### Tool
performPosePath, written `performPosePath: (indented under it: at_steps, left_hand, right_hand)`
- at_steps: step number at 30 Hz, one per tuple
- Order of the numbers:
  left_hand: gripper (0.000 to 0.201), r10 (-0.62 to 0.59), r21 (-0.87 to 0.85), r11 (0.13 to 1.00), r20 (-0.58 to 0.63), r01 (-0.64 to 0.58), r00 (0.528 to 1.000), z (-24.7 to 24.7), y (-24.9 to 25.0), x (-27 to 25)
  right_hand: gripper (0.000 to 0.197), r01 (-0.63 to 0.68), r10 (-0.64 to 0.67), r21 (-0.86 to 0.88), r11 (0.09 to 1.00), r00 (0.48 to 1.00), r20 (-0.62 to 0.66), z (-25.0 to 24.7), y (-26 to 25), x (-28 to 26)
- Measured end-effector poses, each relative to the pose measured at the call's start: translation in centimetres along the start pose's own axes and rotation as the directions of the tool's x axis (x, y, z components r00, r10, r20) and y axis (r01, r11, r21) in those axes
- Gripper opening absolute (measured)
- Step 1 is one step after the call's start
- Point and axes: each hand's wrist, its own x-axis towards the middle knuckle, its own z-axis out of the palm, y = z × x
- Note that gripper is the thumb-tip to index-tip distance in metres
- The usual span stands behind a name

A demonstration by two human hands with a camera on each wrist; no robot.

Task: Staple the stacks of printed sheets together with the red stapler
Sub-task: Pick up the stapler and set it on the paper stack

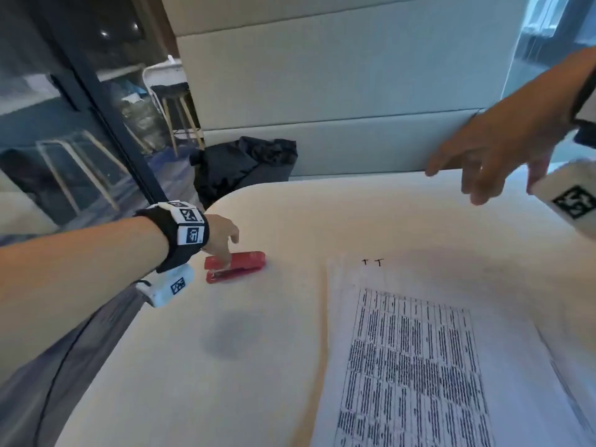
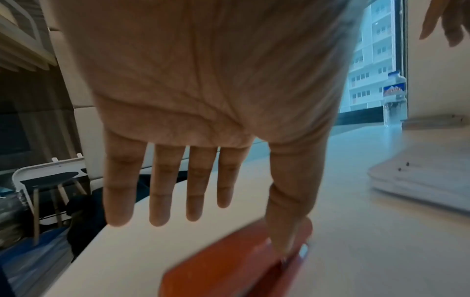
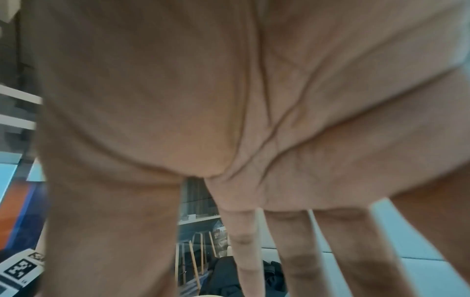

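Printed sheets (image 1: 419,366) lie flat in a stack on the pale counter (image 1: 258,366), at its near right; two small black marks (image 1: 372,262) sit just beyond the stack's far edge; right hand (image 1: 493,150) hangs above the counter's far right, fingers spread and relaxed, holding nothing; left hand (image 1: 221,237) reaches down at the counter's left edge, fingers straight, thumb tip (image 2: 284,237) touching the red stapler (image 1: 235,266); stapler lies on the counter, well apart from the sheets; water bottle (image 2: 394,96) stands at the window.
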Motion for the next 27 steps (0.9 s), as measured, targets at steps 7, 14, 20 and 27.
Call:
performPosePath:
  at_steps: [7, 14, 20, 27]
  left_hand:
    - [0.036, -0.009, 0.049, 0.999, -0.025, 0.011, 1.0, 4.6, 1.6, -0.8]
    - [0.02, 0.068, -0.28, 0.954, -0.153, -0.109, 0.986, 5.5, 3.5, -5.1]
    - [0.019, 0.197, -0.734, 0.591, -0.271, -0.334, 0.942, 4.4, 9.9, -12.4]
    - [0.031, 0.266, -0.936, 0.201, -0.233, -0.29, 0.936, 4.5, 15.0, -16.3]
  right_hand:
    - [0.071, 0.006, -0.005, 0.033, 0.999, 1.0, -0.014, 7.0, -1.1, -1.3]
    - [0.044, 0.094, -0.091, 0.057, 0.994, 0.994, -0.068, 12.6, -2.7, -5.0]
    - [0.034, 0.254, -0.231, 0.17, 0.952, 0.962, -0.145, 15.7, -4.8, -7.1]
    - [0.041, 0.332, -0.249, 0.555, 0.763, 0.943, -0.221, 17.8, -7.1, -8.8]
